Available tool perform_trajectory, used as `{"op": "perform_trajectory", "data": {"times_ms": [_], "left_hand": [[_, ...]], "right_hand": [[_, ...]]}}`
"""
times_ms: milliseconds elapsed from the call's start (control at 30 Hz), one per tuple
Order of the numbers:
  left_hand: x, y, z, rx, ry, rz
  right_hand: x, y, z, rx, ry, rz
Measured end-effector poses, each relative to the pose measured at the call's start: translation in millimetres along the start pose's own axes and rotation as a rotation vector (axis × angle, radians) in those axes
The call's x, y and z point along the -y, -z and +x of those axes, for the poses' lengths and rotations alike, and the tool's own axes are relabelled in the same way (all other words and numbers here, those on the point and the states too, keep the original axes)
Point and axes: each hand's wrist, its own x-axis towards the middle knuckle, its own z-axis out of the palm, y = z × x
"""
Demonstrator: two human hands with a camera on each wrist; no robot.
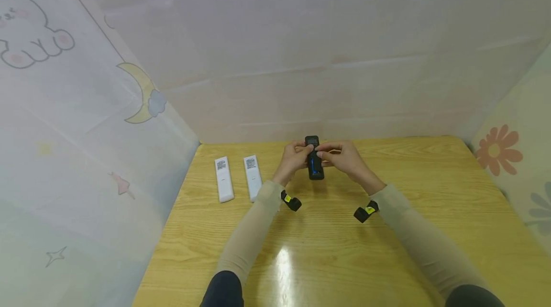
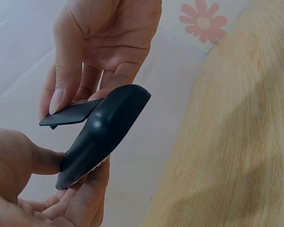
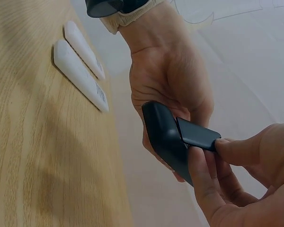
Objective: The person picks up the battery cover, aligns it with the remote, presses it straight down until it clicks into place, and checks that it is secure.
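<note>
A black remote control is held up over the table, its back towards the head camera. My left hand grips its body, thumb on the near face and fingers curled beneath, as the left wrist view shows. My right hand pinches the black battery cover between thumb and fingers. In both wrist views the cover stands tilted away from the remote's back, with one end still at the body. The battery compartment is hidden in the wrist views; a blue patch shows on the remote's back in the head view.
Two white remote controls, one further left and one closer to my left forearm, lie face down on the wooden table. A printed cloth wall rises behind the table's far edge.
</note>
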Motion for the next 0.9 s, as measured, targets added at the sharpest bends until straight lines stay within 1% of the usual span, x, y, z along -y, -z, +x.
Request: {"op": "perform_trajectory", "data": {"times_ms": [233, 567, 900], "left_hand": [[-0.9, -0.4, 0.2, -0.010, -0.004, 0.000], [0.2, -0.8, -0.5, -0.010, -0.007, -0.014], [2.7, -1.4, 0.4, -0.012, -0.001, -0.015]], "right_hand": [[0.6, -3.3, 0.4, -0.012, -0.008, -0.018], [1.4, -5.1, -1.4, -0.009, -0.011, -0.053], [-3.3, -6.7, -1.6, -0.024, -0.012, -0.103]]}}
